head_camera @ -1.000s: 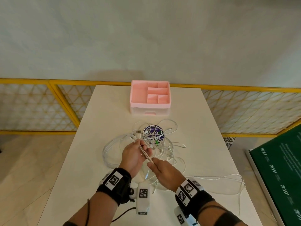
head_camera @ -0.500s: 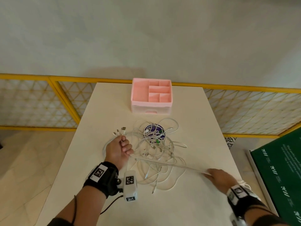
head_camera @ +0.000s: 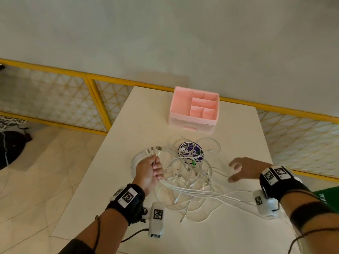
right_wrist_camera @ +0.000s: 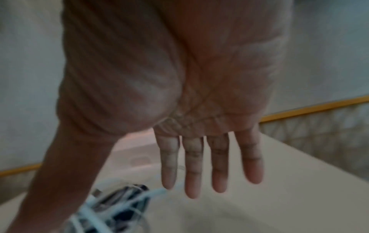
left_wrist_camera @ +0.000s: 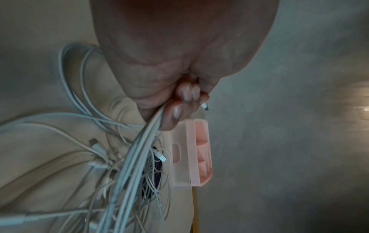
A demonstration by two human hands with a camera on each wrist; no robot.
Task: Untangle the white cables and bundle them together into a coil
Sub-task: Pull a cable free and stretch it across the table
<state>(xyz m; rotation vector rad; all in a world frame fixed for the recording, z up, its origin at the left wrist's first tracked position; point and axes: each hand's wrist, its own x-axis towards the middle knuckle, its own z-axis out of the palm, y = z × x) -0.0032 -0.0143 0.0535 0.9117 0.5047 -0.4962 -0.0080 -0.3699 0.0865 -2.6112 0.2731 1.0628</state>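
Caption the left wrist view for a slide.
Left hand grips several white cables above the tangle, pink organizer beyond.

Left hand (head_camera: 149,171) closed round a bunch of white cables (head_camera: 185,182); the stretch inside the fist is hidden, so how many strands it holds cannot be told. Dark round thing (head_camera: 191,151) under the tangle partly covered, its lettering too small to read. Right wrist view motion-blurred: cables there (right_wrist_camera: 111,209) smear together, pink organizer (right_wrist_camera: 137,151) mostly behind the right hand (right_wrist_camera: 179,88). Green board (head_camera: 328,196) cut by the frame edge. Near counter (head_camera: 220,235) edge runs out of frame.
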